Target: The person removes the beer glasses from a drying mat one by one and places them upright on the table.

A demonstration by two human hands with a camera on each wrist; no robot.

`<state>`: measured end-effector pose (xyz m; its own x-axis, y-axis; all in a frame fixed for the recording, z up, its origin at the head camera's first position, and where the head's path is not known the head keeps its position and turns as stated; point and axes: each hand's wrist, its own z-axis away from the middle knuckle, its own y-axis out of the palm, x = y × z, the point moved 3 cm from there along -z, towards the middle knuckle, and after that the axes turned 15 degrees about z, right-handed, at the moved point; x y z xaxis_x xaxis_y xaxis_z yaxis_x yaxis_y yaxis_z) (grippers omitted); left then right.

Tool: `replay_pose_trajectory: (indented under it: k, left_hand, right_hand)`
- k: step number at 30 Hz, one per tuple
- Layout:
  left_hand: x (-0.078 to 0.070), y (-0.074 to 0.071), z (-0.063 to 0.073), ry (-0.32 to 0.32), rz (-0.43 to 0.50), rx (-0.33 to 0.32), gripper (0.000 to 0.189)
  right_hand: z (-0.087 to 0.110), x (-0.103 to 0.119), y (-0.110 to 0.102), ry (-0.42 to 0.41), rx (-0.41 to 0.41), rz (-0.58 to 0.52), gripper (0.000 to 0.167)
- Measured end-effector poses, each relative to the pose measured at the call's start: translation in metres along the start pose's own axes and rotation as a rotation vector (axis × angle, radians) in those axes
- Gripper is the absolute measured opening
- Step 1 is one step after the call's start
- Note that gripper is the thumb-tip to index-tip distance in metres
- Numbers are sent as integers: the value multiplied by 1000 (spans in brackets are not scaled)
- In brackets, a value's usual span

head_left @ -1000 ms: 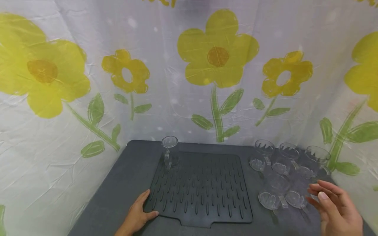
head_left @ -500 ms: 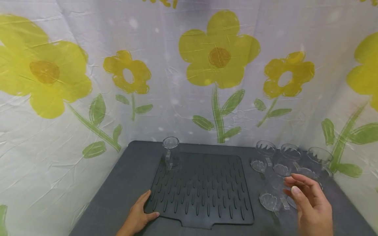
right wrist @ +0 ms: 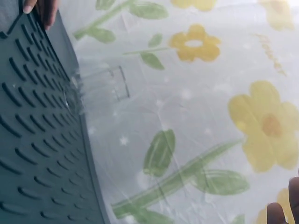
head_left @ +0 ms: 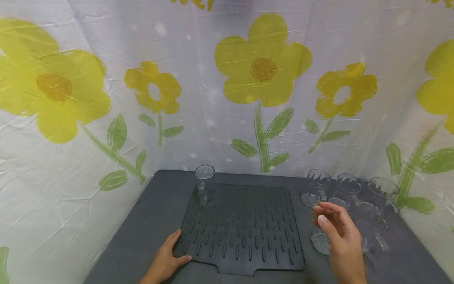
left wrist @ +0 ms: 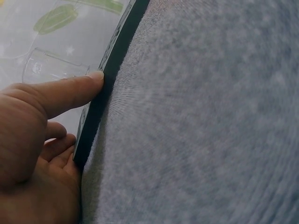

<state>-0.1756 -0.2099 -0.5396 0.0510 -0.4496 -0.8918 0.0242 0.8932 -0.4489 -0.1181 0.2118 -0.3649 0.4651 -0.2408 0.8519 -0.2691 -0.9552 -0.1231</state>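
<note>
My left hand grips the front left corner of a dark ridged drying mat, thumb on the front edge and fingers along the side. In the left wrist view the thumb presses the mat's edge. A clear handled glass mug stands at the mat's back left. To the right of the mat, my right hand hovers with loosely curved fingers, thumb apart from them, and hides most of a front clear mug. In the right wrist view only the right fingertips show, with nothing between them.
Three more clear mugs, among them the left one, stand in a back row on the right of the dark table. Another mug's handle shows beyond my right hand. A flower-printed curtain encloses the table behind and at both sides.
My right hand has moved left, from the right side of the mugs to over the front left mug. My left hand stays on the mat's corner, and the mug on the mat has not moved.
</note>
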Motion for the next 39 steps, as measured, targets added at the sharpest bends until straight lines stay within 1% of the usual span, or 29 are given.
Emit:
replay_pose_trajectory:
  k: [4, 6, 9, 16, 21, 26, 28, 31, 39]
  left_hand:
    - [1, 0, 0, -4, -2, -4, 99]
    - [0, 0, 0, -7, -8, -1, 100]
    - [-1, 0, 0, -8, -9, 6, 100]
    - [0, 0, 1, -17, 15, 11, 100]
    - [1, 0, 2, -26, 38, 16, 100]
    - [-1, -1, 0, -35, 47, 20, 101]
    - [-1, -1, 0, -27, 45, 20, 100]
    - [-1, -1, 1, -17, 48, 21, 100]
    - [-1, -1, 0, -34, 33, 13, 100]
  right_hand:
    - [-4, -3, 10, 53, 22, 92, 25]
    - [-5, -6, 15, 76, 32, 118, 25]
    - [-8, -12, 24, 97, 38, 123, 23]
    - [-11, -31, 41, 103, 44, 147, 20]
    - [-13, -42, 54, 91, 81, 151, 21]
    - [-16, -50, 66, 115, 120, 141, 22]
    - [-16, -54, 70, 126, 132, 128, 22]
    - [-17, -60, 78, 118, 147, 123, 22]
    - [-20, -71, 98, 146, 199, 56, 22]
